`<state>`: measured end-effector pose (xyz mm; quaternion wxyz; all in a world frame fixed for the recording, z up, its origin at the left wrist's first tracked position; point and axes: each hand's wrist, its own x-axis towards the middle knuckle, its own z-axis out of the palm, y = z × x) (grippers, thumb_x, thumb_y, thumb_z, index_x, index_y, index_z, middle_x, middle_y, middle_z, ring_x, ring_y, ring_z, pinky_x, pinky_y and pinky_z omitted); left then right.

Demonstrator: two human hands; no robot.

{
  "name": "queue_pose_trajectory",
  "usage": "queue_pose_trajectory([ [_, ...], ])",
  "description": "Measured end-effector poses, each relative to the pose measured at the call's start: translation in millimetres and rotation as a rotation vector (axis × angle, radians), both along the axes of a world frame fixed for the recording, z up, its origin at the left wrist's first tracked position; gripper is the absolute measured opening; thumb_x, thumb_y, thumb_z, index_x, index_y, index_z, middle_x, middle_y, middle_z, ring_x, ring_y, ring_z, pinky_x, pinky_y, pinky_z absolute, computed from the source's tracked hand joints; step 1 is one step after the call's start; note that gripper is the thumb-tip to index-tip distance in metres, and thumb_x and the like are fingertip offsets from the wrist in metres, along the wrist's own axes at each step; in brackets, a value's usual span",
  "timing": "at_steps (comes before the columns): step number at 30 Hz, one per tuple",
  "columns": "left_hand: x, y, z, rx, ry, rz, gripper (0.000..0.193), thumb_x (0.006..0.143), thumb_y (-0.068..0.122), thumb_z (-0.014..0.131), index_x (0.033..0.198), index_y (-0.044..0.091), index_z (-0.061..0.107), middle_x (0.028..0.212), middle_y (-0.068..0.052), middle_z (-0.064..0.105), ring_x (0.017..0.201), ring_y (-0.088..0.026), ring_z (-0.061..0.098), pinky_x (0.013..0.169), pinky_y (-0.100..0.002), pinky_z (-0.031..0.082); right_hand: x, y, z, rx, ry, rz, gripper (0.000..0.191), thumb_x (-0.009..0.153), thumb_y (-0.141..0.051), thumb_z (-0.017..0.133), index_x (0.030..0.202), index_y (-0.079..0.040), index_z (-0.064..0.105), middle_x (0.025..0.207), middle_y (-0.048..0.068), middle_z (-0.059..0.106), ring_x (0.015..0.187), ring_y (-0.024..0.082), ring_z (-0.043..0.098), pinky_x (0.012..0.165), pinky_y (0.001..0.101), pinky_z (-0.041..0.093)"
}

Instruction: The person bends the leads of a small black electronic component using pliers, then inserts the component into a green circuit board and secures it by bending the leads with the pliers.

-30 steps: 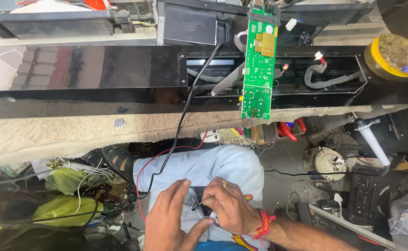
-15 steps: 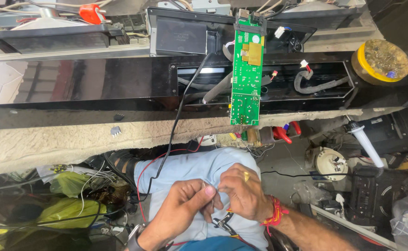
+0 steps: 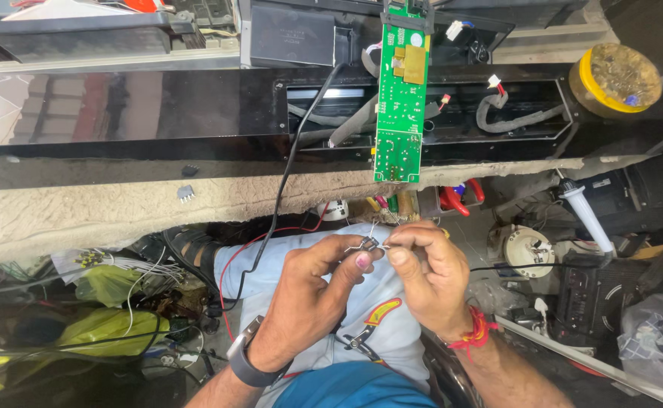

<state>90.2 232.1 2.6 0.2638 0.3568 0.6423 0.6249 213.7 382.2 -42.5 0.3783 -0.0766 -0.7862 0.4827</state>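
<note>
pinched part [image 3: 370,243] too small.

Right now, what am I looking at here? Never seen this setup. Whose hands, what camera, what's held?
One view only, from a camera worn on the person's head, looking down. No robot: the left hand and right hand are bare and pinch a small electronic part with thin wire leads between their fingertips, above the lap. Ahead, on a worn bench, lies a long black glossy unit, opened, with a green circuit board over it. A black cable runs down from it. A yellow-rimmed tub sits at right.
</note>
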Motion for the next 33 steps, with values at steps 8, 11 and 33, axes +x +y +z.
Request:
queue_pose_trajectory([
  [8, -1.5, 12.7, 6.2, 0.154, 0.0, -0.015, 0.021, 0.099, 0.01, 0.068, 0.114, -0.005, 0.07, 0.091, -0.01, 0.078, 0.078, -0.011, 0.075, 0.065, -0.025, 0.06, 5.7, 4.1, 19.8, -0.333, 0.028, 0.057, 0.033, 0.097, -0.007, 0.073, 0.127, 0.005, 0.063, 0.121, 0.012, 0.068, 0.101, 0.011, 0.065, 0.088, 0.0241, 0.055],
  [11, -1.3, 15.5, 7.2, 0.155, -0.048, -0.056, 0.023, 0.1, 0.01, 0.066, 0.117, -0.006, 0.068, 0.094, -0.01, 0.078, 0.079, -0.011, 0.075, 0.066, -0.025, 0.06, 5.4, 6.9, 26.7, -0.147, -0.018, -0.003, 0.023, 0.097, -0.005, 0.074, 0.117, 0.004, 0.069, 0.116, 0.012, 0.069, 0.102, 0.013, 0.067, 0.088, 0.0241, 0.055],
  [33, 0.3, 19.5, 4.6, 0.176, 0.062, -0.032, 0.03, 0.099, 0.015, 0.069, 0.126, 0.0, 0.067, 0.117, -0.012, 0.077, 0.099, -0.015, 0.075, 0.078, -0.027, 0.06, 9.8, 12.7, 34.5, -0.16, -0.041, -0.127, 0.017, 0.095, -0.004, 0.077, 0.11, 0.003, 0.073, 0.109, 0.01, 0.072, 0.098, 0.012, 0.067, 0.085, 0.0231, 0.054],
])
